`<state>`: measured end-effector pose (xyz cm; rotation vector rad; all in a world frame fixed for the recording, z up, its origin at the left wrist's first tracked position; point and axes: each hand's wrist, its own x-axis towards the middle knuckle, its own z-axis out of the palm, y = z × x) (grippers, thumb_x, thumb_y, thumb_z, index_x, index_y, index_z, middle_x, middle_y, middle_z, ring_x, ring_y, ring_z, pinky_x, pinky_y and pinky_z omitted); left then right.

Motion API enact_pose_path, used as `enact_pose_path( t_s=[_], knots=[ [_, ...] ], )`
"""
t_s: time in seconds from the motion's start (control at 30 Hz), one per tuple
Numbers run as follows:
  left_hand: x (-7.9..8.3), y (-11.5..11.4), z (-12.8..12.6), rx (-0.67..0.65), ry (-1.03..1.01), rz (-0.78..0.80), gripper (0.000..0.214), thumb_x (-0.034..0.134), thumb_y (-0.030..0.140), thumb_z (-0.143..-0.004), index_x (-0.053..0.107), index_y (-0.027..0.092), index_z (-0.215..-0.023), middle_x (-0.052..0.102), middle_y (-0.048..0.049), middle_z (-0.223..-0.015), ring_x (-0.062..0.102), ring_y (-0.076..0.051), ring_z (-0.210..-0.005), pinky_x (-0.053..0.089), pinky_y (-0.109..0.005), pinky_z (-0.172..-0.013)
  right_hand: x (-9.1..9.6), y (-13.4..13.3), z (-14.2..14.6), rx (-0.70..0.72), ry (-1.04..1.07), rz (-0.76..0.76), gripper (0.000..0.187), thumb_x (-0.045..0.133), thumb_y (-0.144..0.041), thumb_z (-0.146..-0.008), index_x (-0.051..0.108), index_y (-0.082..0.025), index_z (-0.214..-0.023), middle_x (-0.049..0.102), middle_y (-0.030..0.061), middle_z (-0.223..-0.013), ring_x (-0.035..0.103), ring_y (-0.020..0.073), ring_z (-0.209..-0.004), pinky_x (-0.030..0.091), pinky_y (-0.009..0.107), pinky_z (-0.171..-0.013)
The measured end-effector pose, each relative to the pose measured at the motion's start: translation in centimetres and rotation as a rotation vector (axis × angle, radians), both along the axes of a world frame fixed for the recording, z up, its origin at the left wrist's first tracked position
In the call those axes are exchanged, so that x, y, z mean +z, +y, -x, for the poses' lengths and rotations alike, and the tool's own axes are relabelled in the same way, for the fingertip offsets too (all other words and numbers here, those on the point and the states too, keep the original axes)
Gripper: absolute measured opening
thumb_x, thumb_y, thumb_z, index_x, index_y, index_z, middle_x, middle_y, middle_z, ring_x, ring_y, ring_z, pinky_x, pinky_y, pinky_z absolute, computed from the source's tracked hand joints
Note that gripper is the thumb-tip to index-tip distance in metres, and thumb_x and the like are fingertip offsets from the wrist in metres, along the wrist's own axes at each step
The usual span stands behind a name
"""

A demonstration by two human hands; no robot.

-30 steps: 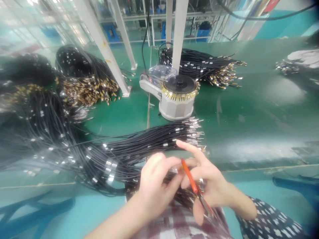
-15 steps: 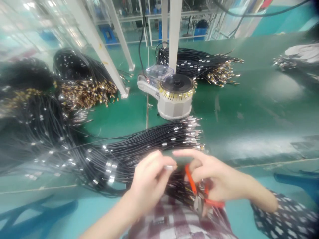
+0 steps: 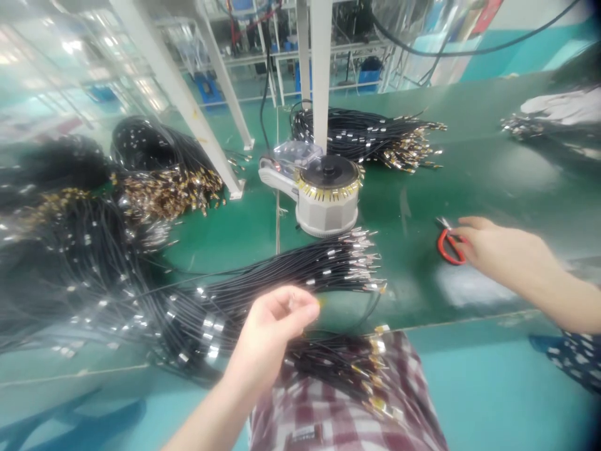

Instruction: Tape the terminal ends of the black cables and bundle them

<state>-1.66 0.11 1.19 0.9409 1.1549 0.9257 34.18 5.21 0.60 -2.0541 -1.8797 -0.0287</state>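
My left hand is closed in a pinch above the near edge of the table, in front of the black cables. A small blurred yellowish bit shows by its thumb tip; what the fingers hold is mostly hidden. Out to the right, my right hand has its fingers on one handle of red-handled cutting pliers, down at the green tabletop, jaws pointing away. More black cables with metal and yellow ends lie across my lap on a checked cloth.
A white round dispenser with yellow pieces around its black top stands mid-table. White posts rise behind it. Cable bundles are piled at left and another bundle lies behind. White gloves rest at far right.
My right hand has moved from beside my left hand out to the right over the table, carrying the pliers. My left hand stays pinched in nearly the same place.
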Motion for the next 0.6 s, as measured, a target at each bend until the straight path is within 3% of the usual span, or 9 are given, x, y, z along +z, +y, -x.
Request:
enact_pose_path(
  t_s=[0.03, 0.1, 0.2, 0.3, 0.43, 0.6],
  knots=[
    [-0.2, -0.3, -0.2, 0.027, 0.083, -0.087, 0.012, 0.077, 0.026, -0.072, 0.070, 0.017, -0.070, 0.049, 0.0047, -0.056, 0.038, -0.007, -0.051, 0.031, -0.020, -0.049, 0.4, -0.4, 1.5, 0.044, 0.050, 0.052, 0.007, 0.071, -0.013, -0.076, 0.075, -0.017, -0.081, 0.073, 0.0172, -0.108, 0.068, 0.0231, -0.071, 0.045, 0.037, -0.064],
    [-0.6, -1.0, -0.5, 0.090, 0.294, -0.332, 0.004, 0.074, 0.021, -0.076, 0.071, 0.018, -0.074, 0.054, 0.0033, -0.060, 0.041, -0.008, -0.052, 0.034, -0.021, -0.050, 1.2, -1.6, 5.3, 0.184, 0.212, 0.196, 0.015, 0.063, -0.030, -0.087, 0.075, -0.022, -0.093, 0.076, 0.0074, -0.084, 0.068, 0.0171, -0.067, 0.049, 0.029, -0.063],
    [-1.2, -1.8, -0.7, 0.130, 0.557, -0.775, 0.010, 0.069, 0.010, -0.080, 0.069, 0.020, -0.082, 0.059, 0.0031, -0.064, 0.042, -0.008, -0.050, 0.036, -0.021, -0.048, 1.7, -3.5, 11.2, 0.418, 0.979, 0.731, 0.032, 0.059, -0.046, -0.089, 0.072, -0.018, -0.092, 0.075, 0.0078, -0.085, 0.065, 0.0130, -0.057, 0.043, 0.025, -0.051],
    [-1.7, -2.0, -0.4, 0.099, 0.720, -1.128, 0.020, 0.068, 0.002, -0.079, 0.065, 0.020, -0.088, 0.057, 0.0036, -0.061, 0.044, -0.009, -0.050, 0.038, -0.022, -0.049, 1.5, -4.6, 14.8, 0.397, 1.352, 0.918, 0.036, 0.064, -0.050, -0.085, 0.070, -0.015, -0.089, 0.073, 0.0063, -0.084, 0.062, 0.0081, -0.053, 0.035, 0.020, -0.047],
    [-2.6, -2.0, 0.6, 0.040, 0.829, -1.422, 0.023, 0.065, 0.001, -0.080, 0.064, 0.014, -0.099, 0.057, 0.0010, -0.060, 0.045, -0.013, -0.053, 0.039, -0.027, -0.051, 1.2, -4.9, 15.9, 0.296, 1.507, 1.023, 0.042, 0.068, -0.054, -0.080, 0.069, -0.012, -0.079, 0.070, 0.0054, -0.079, 0.062, 0.0068, -0.054, 0.032, 0.018, -0.049],
    [-3.5, -2.3, 1.4, -0.098, 0.895, -1.524, 0.024, 0.059, 0.001, -0.084, 0.064, 0.005, -0.107, 0.060, -0.0040, -0.062, 0.047, -0.016, -0.059, 0.037, -0.032, -0.055, 1.8, -4.8, 16.0, 0.239, 1.513, 1.080, 0.044, 0.071, -0.054, -0.076, 0.066, -0.011, -0.073, 0.068, 0.0039, -0.076, 0.063, 0.0075, -0.057, 0.033, 0.018, -0.052]
  ],
)
